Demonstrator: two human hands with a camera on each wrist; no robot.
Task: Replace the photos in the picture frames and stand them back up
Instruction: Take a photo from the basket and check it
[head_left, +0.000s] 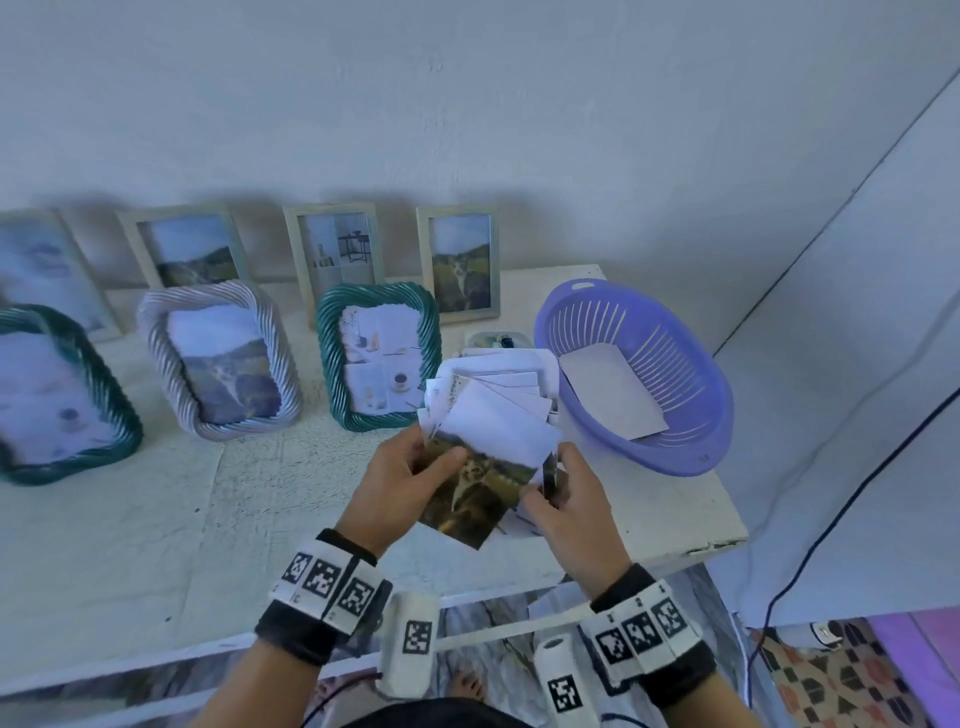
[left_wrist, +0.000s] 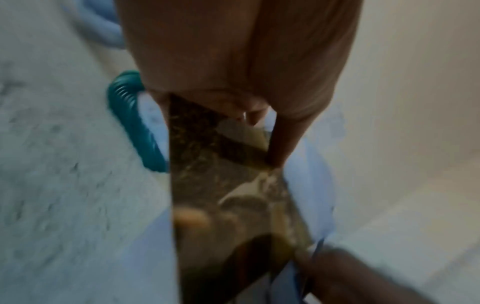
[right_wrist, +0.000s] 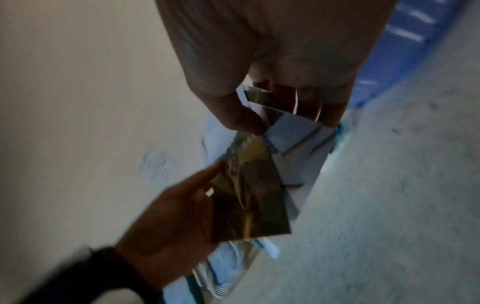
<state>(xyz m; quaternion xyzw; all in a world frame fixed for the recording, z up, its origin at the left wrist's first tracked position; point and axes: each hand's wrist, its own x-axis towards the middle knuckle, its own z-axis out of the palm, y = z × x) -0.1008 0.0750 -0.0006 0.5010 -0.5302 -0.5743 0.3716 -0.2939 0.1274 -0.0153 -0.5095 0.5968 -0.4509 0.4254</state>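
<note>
My left hand (head_left: 441, 462) pinches a landscape photo (head_left: 472, 499) by its left edge, thumb on the picture side, above the table's front right part. In the left wrist view the same landscape photo (left_wrist: 228, 195) runs down from the fingers. My right hand (head_left: 550, 483) pinches a fanned stack of photos (head_left: 493, 410), white backs up, touching the landscape photo's right edge. The right wrist view shows that stack (right_wrist: 285, 127) between thumb and fingers. Just beyond the hands stands a teal rope frame (head_left: 379, 358) with a photo in it.
A purple basket (head_left: 639, 374) with one face-down photo stands at the table's right end. A white rope frame (head_left: 218, 358), another teal frame (head_left: 57, 395) and several wooden frames (head_left: 460, 260) stand along the wall. The table edge (head_left: 691, 545) lies near my right wrist.
</note>
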